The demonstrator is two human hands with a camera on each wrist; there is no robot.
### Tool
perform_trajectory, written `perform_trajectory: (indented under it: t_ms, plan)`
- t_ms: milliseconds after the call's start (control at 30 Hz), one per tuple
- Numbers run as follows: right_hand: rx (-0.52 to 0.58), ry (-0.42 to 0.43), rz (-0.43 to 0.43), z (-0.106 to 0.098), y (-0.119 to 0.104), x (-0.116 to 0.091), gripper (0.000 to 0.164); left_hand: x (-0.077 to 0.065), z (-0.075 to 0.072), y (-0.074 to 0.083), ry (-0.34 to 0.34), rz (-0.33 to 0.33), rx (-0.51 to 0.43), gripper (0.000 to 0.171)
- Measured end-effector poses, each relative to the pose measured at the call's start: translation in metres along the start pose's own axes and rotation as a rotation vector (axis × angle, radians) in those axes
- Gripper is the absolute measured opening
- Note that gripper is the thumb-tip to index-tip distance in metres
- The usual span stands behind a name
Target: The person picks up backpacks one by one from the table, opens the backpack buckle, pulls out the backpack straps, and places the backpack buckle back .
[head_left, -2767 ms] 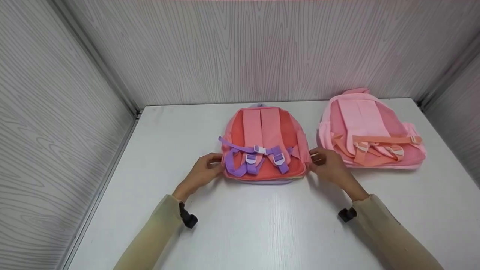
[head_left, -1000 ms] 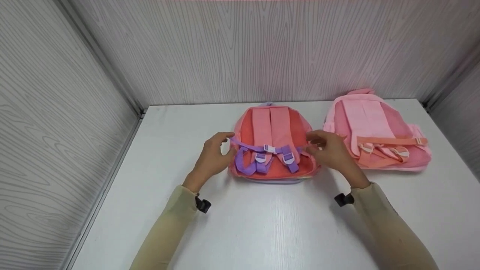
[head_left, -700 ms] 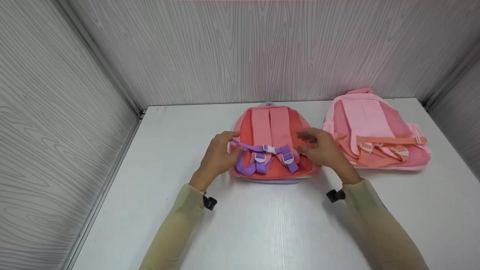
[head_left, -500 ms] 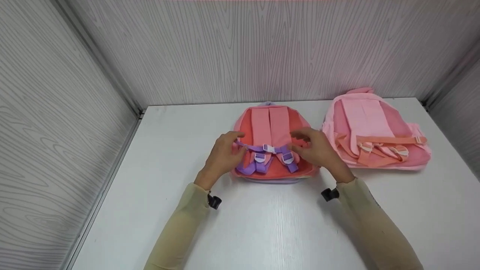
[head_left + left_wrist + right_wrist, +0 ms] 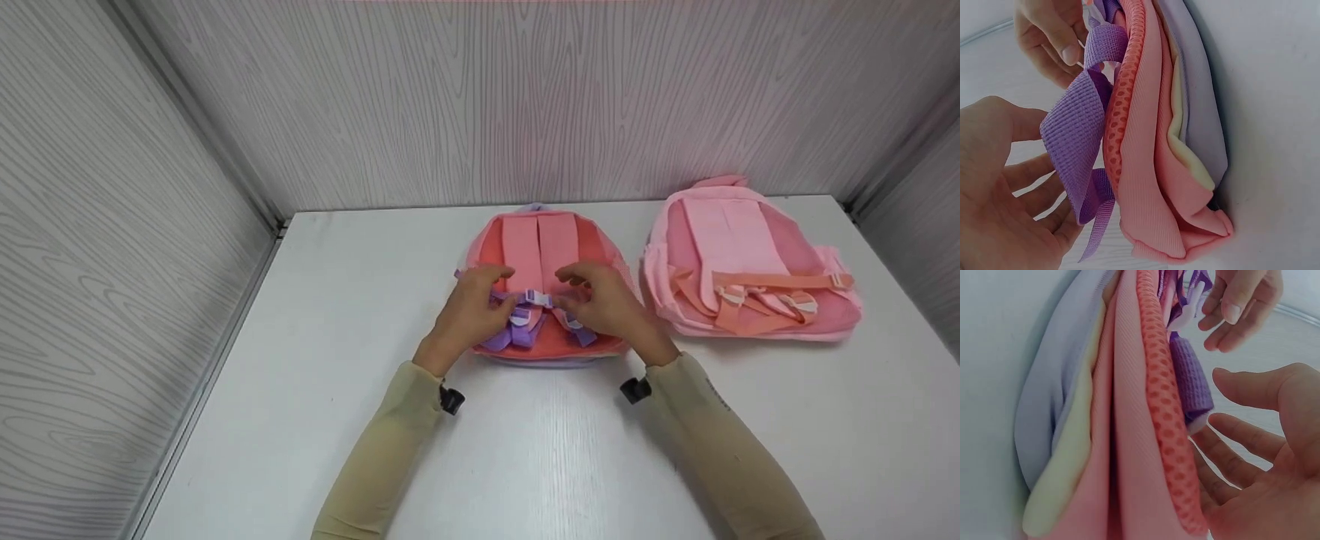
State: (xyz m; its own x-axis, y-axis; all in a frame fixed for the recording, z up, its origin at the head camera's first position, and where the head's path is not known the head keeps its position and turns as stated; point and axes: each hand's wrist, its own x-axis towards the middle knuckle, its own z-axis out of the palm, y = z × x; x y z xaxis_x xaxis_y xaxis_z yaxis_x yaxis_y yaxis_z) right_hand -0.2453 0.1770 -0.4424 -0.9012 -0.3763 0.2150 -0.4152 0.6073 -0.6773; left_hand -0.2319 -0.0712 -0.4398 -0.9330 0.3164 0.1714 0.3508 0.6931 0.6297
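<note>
A small coral-and-pink backpack (image 5: 540, 247) lies on the table with its shoulder straps facing up. Purple webbing straps (image 5: 1075, 135) cross its lower back, joined by a white buckle (image 5: 538, 298). Over the left part of the webbing is my left hand (image 5: 478, 307), thumb and fingers spread apart, its fingertips close to the buckle. On the buckle's other side hovers my right hand (image 5: 600, 300), its fingers loosely bent and parted from the thumb, nothing between them. Both hands cover parts of the purple straps in the head view.
To the right lies a second, lighter pink backpack (image 5: 735, 232) with orange straps (image 5: 780, 281). The white table (image 5: 540, 450) meets a wood-grain panel (image 5: 480, 105) at the back, with another panel (image 5: 90, 300) along the left.
Both hands have moved from the backpack's lower sides up and inward over its purple straps, closing in on the white buckle. The pink backpack on the right stays put.
</note>
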Motion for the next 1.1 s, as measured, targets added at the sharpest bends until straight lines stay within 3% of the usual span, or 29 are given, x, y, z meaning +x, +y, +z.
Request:
perform_trajectory:
  t_ms: [200,633,867,1100]
  plan:
    - [-0.016,0.000,-0.049,0.011,0.000,0.004,0.038,0.006,0.008,0.005,-0.022,0.002,0.046,0.046]
    - [-0.093,-0.023,-0.030,0.024,0.003,0.005,0.036,0.011,0.019,0.008,-0.043,-0.014,0.064,0.044]
    - [-0.110,-0.009,-0.054,0.031,0.005,0.006,0.033,0.013,0.023,0.010,-0.041,0.000,0.084,0.040]
    - [-0.127,0.033,-0.102,0.038,0.008,0.006,0.023,0.017,0.026,0.011,-0.054,-0.042,0.082,0.036]
